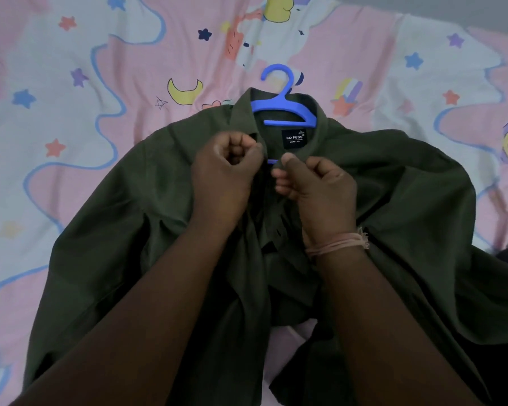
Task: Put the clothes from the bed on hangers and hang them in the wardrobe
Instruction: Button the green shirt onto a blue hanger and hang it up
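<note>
Dark olive shirt (393, 200) lies spread front-up on the bed (56, 112), collar toward the far side. Blue plastic hanger (283, 105) sits inside the neck opening, its hook sticking out past the collar onto the pink cloud-and-star sheet. Black neck label (294, 138) reads "NO FUSS", just below the hanger bar. Both hands work close together at the top of the placket, nearly touching. Left hand (226, 174) is curled, fingers pinching the left front edge just under the collar. Right hand (314, 186) pinches the opposite edge, thumb on top of the fabric. Looks like the top button area, though the button itself is hidden by the fingers. Pinkish thread band (338, 244) is wrapped on the right wrist. Lower front of the shirt is bunched under the forearms.
</note>
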Demonstrator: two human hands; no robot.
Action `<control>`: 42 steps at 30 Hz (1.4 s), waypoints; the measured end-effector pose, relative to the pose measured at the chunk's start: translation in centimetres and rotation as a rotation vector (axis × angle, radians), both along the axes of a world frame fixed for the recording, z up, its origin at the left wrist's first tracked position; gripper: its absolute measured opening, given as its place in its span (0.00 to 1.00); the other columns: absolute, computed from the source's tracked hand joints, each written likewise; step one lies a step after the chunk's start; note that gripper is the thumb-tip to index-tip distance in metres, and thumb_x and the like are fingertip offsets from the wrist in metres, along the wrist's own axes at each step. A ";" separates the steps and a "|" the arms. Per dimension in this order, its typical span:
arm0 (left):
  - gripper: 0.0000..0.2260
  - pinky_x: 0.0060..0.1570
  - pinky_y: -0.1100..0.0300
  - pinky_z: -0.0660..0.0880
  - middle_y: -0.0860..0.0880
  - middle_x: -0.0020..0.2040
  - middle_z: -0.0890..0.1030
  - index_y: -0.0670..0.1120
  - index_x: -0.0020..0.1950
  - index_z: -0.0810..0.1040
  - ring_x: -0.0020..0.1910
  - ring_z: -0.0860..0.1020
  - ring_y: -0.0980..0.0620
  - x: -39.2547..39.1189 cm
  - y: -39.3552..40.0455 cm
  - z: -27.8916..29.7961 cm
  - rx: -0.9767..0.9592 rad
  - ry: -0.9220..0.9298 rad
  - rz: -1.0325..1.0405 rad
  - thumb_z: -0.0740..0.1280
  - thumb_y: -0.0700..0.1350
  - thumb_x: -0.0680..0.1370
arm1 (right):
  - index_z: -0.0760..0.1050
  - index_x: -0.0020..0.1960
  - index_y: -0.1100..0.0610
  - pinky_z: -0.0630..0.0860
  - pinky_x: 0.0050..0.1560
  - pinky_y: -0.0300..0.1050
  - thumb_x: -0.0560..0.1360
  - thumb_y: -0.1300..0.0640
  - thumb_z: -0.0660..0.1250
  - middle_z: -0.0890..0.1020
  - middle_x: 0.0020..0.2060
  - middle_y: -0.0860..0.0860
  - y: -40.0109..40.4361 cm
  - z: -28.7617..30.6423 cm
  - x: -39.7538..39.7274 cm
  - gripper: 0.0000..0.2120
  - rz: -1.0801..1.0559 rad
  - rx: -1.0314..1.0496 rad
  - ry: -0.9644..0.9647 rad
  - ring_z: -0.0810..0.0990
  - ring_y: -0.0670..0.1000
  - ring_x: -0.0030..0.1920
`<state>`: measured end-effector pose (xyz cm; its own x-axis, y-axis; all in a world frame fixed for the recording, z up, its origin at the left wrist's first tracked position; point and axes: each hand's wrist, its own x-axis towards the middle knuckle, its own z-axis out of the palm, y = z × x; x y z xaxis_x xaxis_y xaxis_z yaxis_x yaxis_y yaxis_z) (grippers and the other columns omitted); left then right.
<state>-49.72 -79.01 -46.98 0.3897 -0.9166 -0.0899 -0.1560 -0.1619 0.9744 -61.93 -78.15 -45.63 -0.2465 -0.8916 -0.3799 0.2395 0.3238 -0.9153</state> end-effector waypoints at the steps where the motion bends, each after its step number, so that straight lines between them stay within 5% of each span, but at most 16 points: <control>1: 0.02 0.39 0.63 0.77 0.49 0.39 0.85 0.44 0.46 0.83 0.35 0.80 0.56 -0.2 -0.5 -0.6 -0.006 0.047 -0.002 0.74 0.41 0.76 | 0.77 0.41 0.63 0.80 0.33 0.44 0.76 0.64 0.71 0.82 0.31 0.57 -0.5 -0.3 0.1 0.07 -0.007 -0.060 0.099 0.80 0.50 0.31; 5: 0.02 0.41 0.60 0.79 0.48 0.40 0.85 0.45 0.46 0.83 0.38 0.81 0.56 -1.2 -1.2 -4.3 0.049 0.157 -0.089 0.74 0.39 0.76 | 0.70 0.38 0.50 0.80 0.30 0.53 0.76 0.55 0.69 0.79 0.31 0.53 -1.5 -4.3 0.8 0.11 0.054 -0.187 0.588 0.81 0.54 0.31; 8: 0.02 0.40 0.64 0.78 0.51 0.40 0.85 0.43 0.48 0.84 0.38 0.81 0.59 -1.3 -0.9 -6.0 0.049 0.106 -0.106 0.73 0.38 0.77 | 0.69 0.39 0.55 0.78 0.38 0.58 0.76 0.51 0.66 0.79 0.33 0.55 -1.2 -7.6 1.0 0.11 0.071 -0.225 0.835 0.80 0.59 0.35; 15: 0.02 0.43 0.60 0.80 0.51 0.41 0.85 0.45 0.50 0.83 0.39 0.83 0.57 -1.8 -1.0 -7.4 0.019 0.088 -0.094 0.72 0.39 0.79 | 0.71 0.41 0.52 0.82 0.37 0.60 0.77 0.55 0.66 0.80 0.35 0.56 -1.3 -9.2 0.5 0.07 0.045 -0.182 0.582 0.83 0.58 0.36; 19: 0.04 0.42 0.61 0.80 0.51 0.40 0.85 0.44 0.48 0.83 0.37 0.82 0.58 -2.0 -1.3 -7.4 0.023 0.097 -0.078 0.71 0.36 0.78 | 0.75 0.46 0.57 0.83 0.39 0.48 0.77 0.66 0.69 0.83 0.38 0.59 -1.7 -9.0 0.3 0.06 0.013 -0.134 0.379 0.85 0.52 0.35; 23: 0.04 0.44 0.54 0.83 0.51 0.40 0.85 0.47 0.48 0.84 0.38 0.83 0.55 -2.1 -1.4 -8.3 0.026 0.069 -0.080 0.71 0.39 0.78 | 0.75 0.42 0.55 0.80 0.36 0.40 0.78 0.69 0.68 0.82 0.34 0.53 -1.8 -9.2 0.4 0.11 0.018 -0.137 0.366 0.82 0.45 0.32; 27: 0.03 0.47 0.52 0.83 0.54 0.41 0.84 0.51 0.48 0.82 0.42 0.84 0.55 -2.3 -1.1 -8.9 -0.020 -0.048 -0.115 0.69 0.44 0.77 | 0.77 0.45 0.64 0.80 0.37 0.41 0.78 0.69 0.67 0.81 0.36 0.55 -1.9 -9.7 0.3 0.04 0.018 -0.137 0.308 0.81 0.46 0.34; 31: 0.03 0.48 0.50 0.82 0.56 0.42 0.84 0.53 0.48 0.80 0.43 0.83 0.55 -2.3 -1.1 -9.0 -0.047 -0.085 -0.136 0.68 0.45 0.78 | 0.76 0.40 0.57 0.78 0.35 0.37 0.77 0.71 0.66 0.80 0.31 0.46 -2.1 -9.6 0.4 0.12 0.010 -0.133 0.286 0.79 0.41 0.32; 42: 0.04 0.49 0.52 0.79 0.50 0.46 0.85 0.44 0.51 0.83 0.47 0.82 0.51 -2.4 -0.5 -8.7 -0.155 -0.296 -0.129 0.69 0.43 0.80 | 0.77 0.41 0.58 0.77 0.33 0.33 0.78 0.73 0.65 0.80 0.31 0.45 -1.7 -8.9 0.4 0.13 -0.017 -0.135 0.243 0.79 0.38 0.31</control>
